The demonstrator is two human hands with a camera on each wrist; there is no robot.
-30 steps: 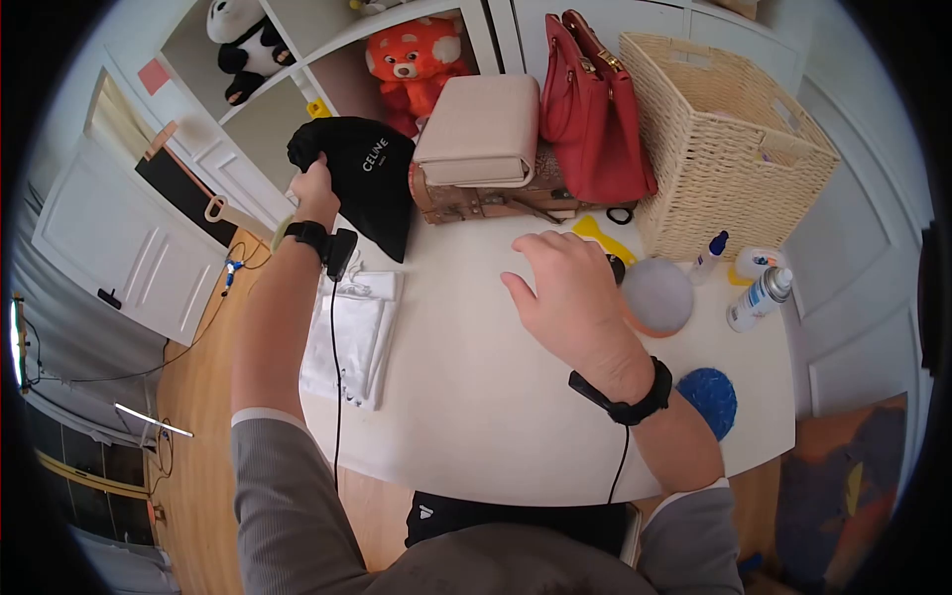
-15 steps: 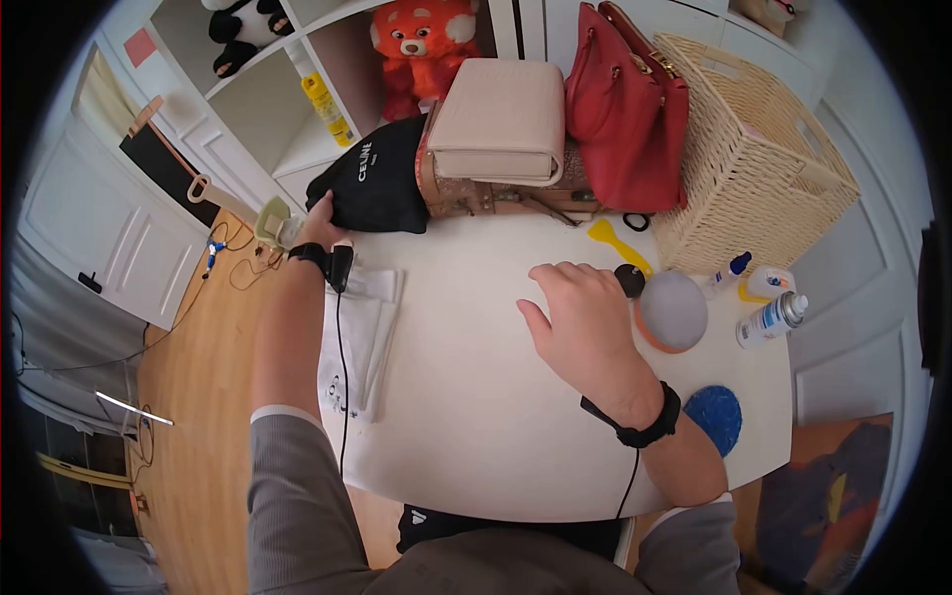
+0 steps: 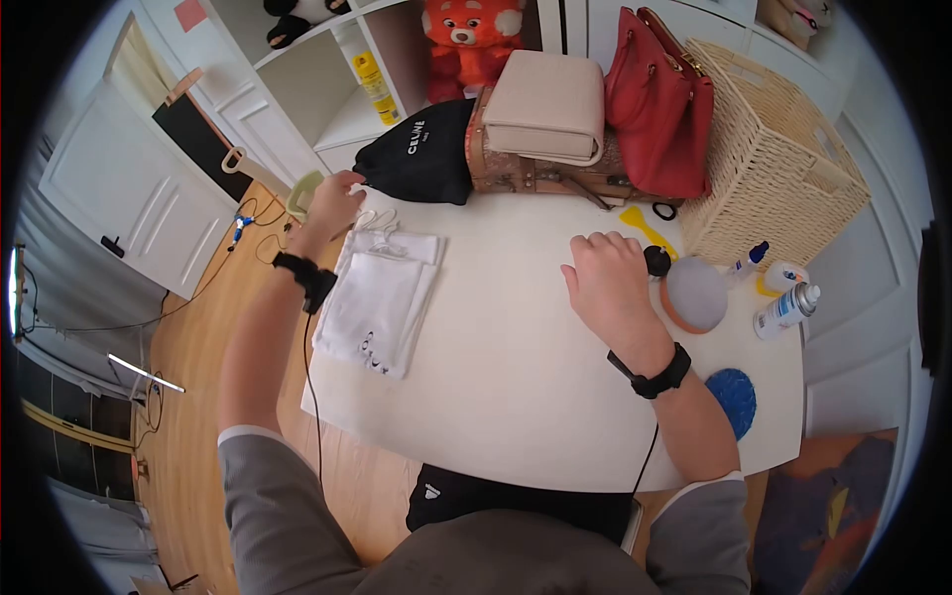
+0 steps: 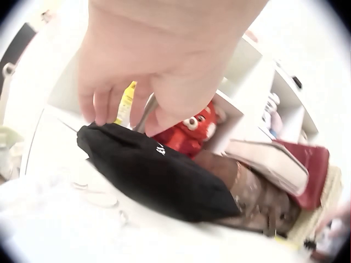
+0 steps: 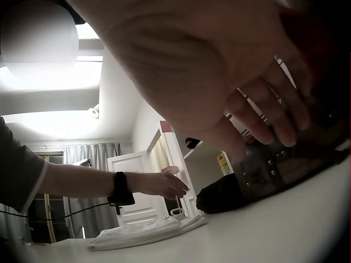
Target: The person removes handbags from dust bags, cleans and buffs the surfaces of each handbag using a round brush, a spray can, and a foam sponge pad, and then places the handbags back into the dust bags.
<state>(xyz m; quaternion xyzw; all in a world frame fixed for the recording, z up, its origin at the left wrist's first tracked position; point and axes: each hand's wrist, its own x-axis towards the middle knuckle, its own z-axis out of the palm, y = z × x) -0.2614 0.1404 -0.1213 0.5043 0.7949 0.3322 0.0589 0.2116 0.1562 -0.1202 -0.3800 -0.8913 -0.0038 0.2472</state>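
Observation:
Beside the left end of the black drawstring bag [image 3: 421, 154], my left hand [image 3: 335, 206] has its fingers relaxed and slightly bent, with a small gap to the cloth in the right wrist view. The left wrist view has this hand [image 4: 159, 66] above the bag [image 4: 159, 175]. The bag lies on the table against a brown patterned case [image 3: 506, 171]. White folded cloth bags [image 3: 382, 297] lie nearer the body. My right hand [image 3: 613, 293] hovers palm down over the table, fingers loosely extended and holding nothing, left of a grey round pad [image 3: 694, 295].
A beige box-shaped bag [image 3: 545, 104] and red handbag [image 3: 659, 109] stand at the back. Right of them is a woven basket [image 3: 764, 164]. A yellow tool [image 3: 650, 233], a spray can [image 3: 786, 310] and a blue disc [image 3: 732, 402] are on the right side of the table [image 3: 496, 377].
The black bag has gone from raised and hanging in my left hand to lying beside the brown case. My left hand has let go and drawn slightly away. The head view has shifted.

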